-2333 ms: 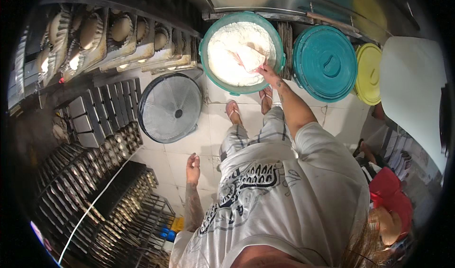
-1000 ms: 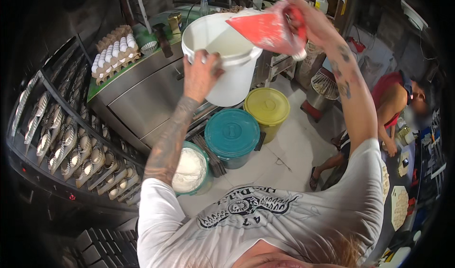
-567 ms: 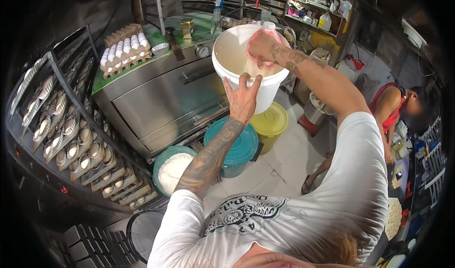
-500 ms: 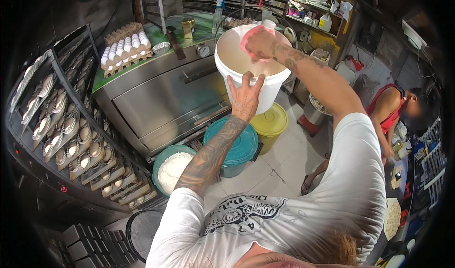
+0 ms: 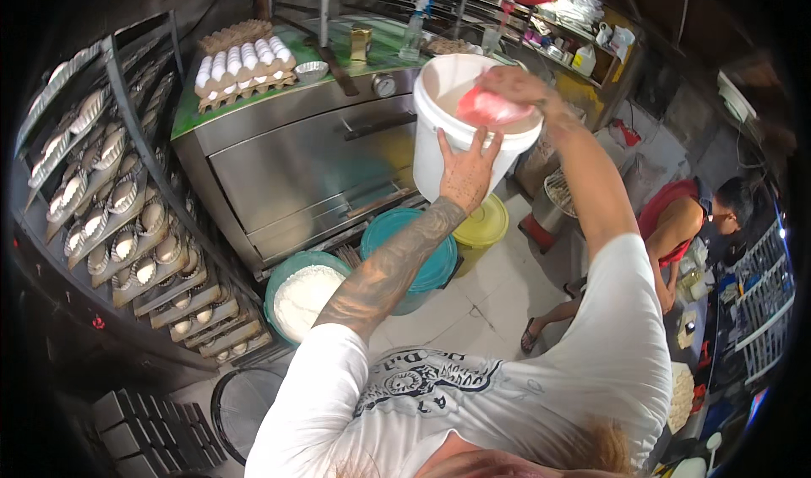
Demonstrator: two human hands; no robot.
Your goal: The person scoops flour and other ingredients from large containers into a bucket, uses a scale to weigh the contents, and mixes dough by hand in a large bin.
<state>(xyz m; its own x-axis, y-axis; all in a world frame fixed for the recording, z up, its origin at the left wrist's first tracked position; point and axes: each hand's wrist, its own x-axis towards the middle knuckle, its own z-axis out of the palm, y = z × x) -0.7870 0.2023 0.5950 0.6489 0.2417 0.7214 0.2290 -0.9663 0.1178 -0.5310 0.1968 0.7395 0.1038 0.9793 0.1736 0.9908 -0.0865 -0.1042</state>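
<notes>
My left hand (image 5: 465, 174) grips the rim of a white bucket (image 5: 432, 152), fingers bent against its front. Inside the bucket's top, a red scoop (image 5: 488, 106) is tilted and partly blurred, with my right hand (image 5: 524, 87) closed on its upper end. What lies at the bottom of the bucket is hidden. Below, a green tub (image 5: 280, 296) of white flour (image 5: 308, 296) stands beside a lidded teal tub (image 5: 380, 237) and a lidded yellow tub (image 5: 481, 216).
A steel oven (image 5: 296, 178) with egg trays (image 5: 241, 85) on top stands ahead; a rack of filled tins (image 5: 122, 207) is at the left. At the right a co-worker (image 5: 676, 224) in red bends over a worktop. A black-rimmed fan (image 5: 245, 415) lies low left.
My right hand has carried the scoop from the flour tub up into the white bucket. Over the last half second it has shifted slightly rightward, and the scoop's tilt has changed.
</notes>
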